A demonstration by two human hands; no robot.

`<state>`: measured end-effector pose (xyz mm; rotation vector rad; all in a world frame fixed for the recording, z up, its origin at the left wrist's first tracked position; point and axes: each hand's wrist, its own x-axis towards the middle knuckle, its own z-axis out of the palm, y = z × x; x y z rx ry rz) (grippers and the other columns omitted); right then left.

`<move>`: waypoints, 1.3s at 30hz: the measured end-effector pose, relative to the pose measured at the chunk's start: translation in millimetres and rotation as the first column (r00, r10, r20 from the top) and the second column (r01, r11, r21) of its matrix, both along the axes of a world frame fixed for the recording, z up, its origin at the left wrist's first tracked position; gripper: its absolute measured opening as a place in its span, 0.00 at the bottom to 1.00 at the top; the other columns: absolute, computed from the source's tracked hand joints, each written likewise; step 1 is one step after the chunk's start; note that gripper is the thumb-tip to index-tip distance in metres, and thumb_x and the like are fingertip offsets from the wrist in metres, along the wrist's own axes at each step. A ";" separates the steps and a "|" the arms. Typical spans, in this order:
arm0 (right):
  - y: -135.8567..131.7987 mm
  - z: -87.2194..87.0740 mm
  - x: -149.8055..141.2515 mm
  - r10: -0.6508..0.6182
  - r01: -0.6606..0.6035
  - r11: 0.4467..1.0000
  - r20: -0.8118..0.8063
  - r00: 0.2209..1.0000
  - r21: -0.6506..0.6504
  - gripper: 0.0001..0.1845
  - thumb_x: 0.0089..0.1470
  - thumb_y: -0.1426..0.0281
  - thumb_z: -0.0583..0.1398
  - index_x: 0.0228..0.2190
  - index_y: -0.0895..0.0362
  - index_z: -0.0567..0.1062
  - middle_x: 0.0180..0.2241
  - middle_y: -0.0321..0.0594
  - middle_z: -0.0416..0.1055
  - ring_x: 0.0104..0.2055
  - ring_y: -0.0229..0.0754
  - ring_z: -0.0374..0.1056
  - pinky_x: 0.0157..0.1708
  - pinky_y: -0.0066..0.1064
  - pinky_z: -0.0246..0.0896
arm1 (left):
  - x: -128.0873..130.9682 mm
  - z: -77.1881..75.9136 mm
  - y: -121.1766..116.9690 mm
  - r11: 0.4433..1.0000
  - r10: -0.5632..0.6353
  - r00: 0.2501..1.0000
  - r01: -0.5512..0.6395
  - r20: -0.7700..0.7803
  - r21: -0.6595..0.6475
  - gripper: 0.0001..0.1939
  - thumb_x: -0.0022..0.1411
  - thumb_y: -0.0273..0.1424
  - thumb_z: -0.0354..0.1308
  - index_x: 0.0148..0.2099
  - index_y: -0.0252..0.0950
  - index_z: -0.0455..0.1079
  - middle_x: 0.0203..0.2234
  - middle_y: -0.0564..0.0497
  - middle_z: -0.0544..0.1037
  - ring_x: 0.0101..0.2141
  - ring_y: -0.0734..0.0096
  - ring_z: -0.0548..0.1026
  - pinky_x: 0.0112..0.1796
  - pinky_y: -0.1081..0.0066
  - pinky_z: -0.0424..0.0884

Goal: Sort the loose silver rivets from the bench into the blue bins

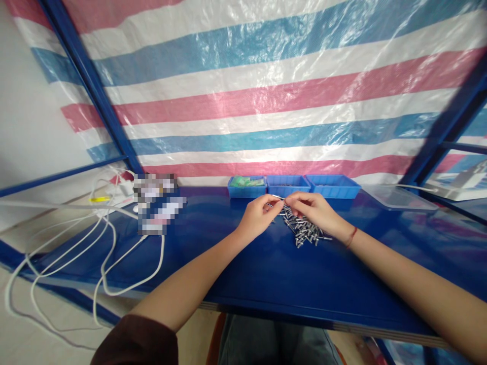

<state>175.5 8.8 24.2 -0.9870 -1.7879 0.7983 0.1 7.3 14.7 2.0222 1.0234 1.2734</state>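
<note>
Thumb and fingers of my left hand [254, 217] pinch a small, slim metal piece [278, 197], shaped like a pin or screw. My right hand [316, 209] meets it from the other side, its fingertips closed at the piece's near end. Too little of the piece shows to tell its exact kind. Below and between the hands lies a loose pile of shiny metal pin-like parts [307, 234] on the blue table [266, 284]. Some parts of the pile are hidden behind my fingers.
Behind the hands stand three blue bins: the left bin [247, 191] holds green packets, the middle bin [286, 192] small parts, the right bin [335, 191] a few bits. A clear plastic lid [399, 197] lies right. White cables [110, 253] loop at left, near a blurred object.
</note>
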 end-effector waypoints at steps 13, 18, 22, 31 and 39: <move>71.3 -25.7 98.8 -0.745 0.620 0.667 0.347 0.570 0.413 0.19 0.54 0.56 0.53 0.22 0.55 0.75 0.21 0.48 0.69 0.24 0.47 0.65 0.25 0.36 0.50 | -15.4 2.0 -3.8 0.979 0.158 0.682 -0.014 -0.714 0.203 0.15 0.57 0.41 0.53 0.41 0.39 0.73 0.41 0.45 0.73 0.42 0.56 0.69 0.43 0.59 0.64; 65.3 -23.7 86.6 -0.743 0.614 0.669 0.404 0.534 0.420 0.22 0.55 0.55 0.51 0.36 0.57 0.76 0.26 0.50 0.73 0.26 0.49 0.67 0.25 0.36 0.51 | -15.3 0.5 -1.3 0.984 0.103 0.635 0.045 -0.765 0.170 0.11 0.60 0.36 0.51 0.39 0.40 0.73 0.38 0.48 0.75 0.40 0.59 0.70 0.41 0.62 0.63; 55.4 -16.0 69.6 -0.722 0.560 0.691 0.419 0.550 0.456 0.22 0.55 0.58 0.51 0.39 0.59 0.76 0.27 0.48 0.74 0.28 0.49 0.69 0.27 0.35 0.54 | -15.4 1.2 -1.7 0.980 0.105 0.635 0.065 -0.765 0.188 0.11 0.61 0.32 0.49 0.35 0.39 0.73 0.35 0.49 0.75 0.38 0.62 0.71 0.41 0.62 0.62; 19.3 -3.4 23.0 -0.271 0.178 0.939 0.314 0.910 0.293 0.16 0.51 0.61 0.56 0.34 0.58 0.77 0.33 0.43 0.75 0.28 0.41 0.68 0.29 0.33 0.62 | -9.2 -0.1 1.8 0.989 0.020 0.896 0.049 -0.443 0.143 0.10 0.63 0.32 0.46 0.37 0.37 0.69 0.31 0.51 0.76 0.33 0.69 0.72 0.38 0.70 0.65; -11.8 9.2 -10.9 0.038 -0.039 0.999 -0.041 0.998 -0.028 0.19 0.47 0.56 0.60 0.33 0.58 0.78 0.23 0.38 0.71 0.21 0.33 0.60 0.20 0.27 0.57 | 0.2 -2.1 5.3 0.966 -0.142 0.971 0.178 0.192 -0.188 0.08 0.57 0.33 0.55 0.33 0.33 0.64 0.26 0.51 0.76 0.26 0.77 0.71 0.31 0.75 0.67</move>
